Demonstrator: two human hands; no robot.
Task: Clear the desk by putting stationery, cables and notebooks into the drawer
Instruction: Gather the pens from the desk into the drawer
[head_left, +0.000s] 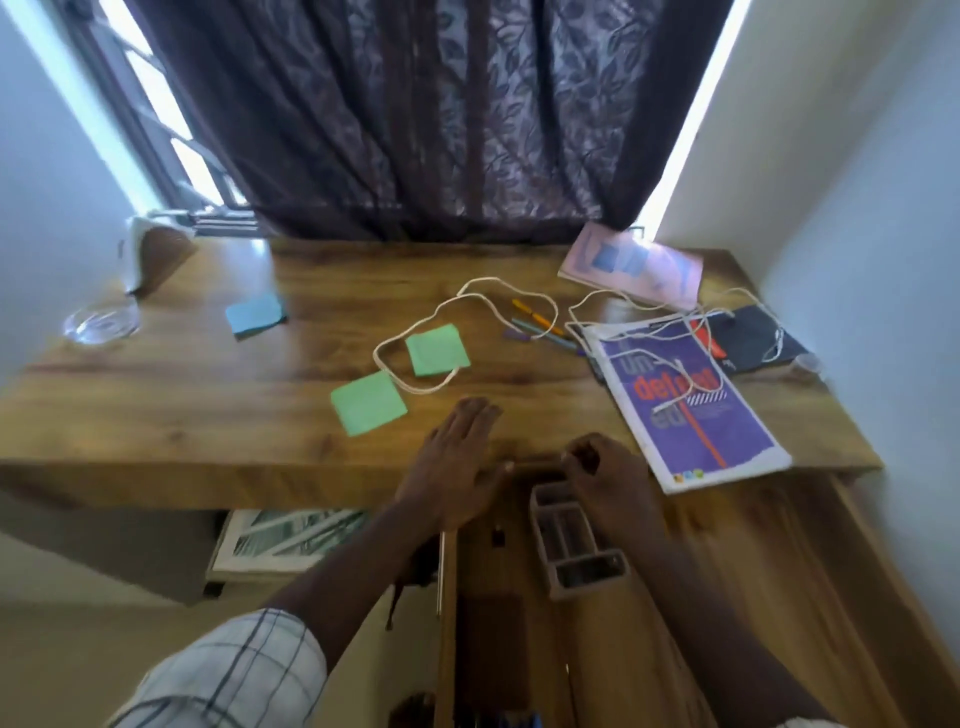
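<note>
The wooden desk (218, 410) carries two green sticky-note pads (368, 402) (437, 350), a blue pad (255, 315), several pens (540, 330), a long white cable (467, 296), a purple notebook (685, 405), a pink notebook (631, 266) and a black notebook (748, 338). Below the front edge, the drawer (519, 613) stands pulled out, with a grey organiser tray (571, 545) inside. My left hand (457, 467) lies flat with fingers apart on the desk edge, holding nothing. My right hand (605, 473) has its fingers curled at the drawer's top edge; whether it grips anything is unclear.
A glass dish (101, 322) and a brown-and-white object (156, 254) sit at the desk's far left. A dark curtain (441, 119) hangs behind. White walls close in on both sides. A framed picture (285, 535) lies under the desk at left.
</note>
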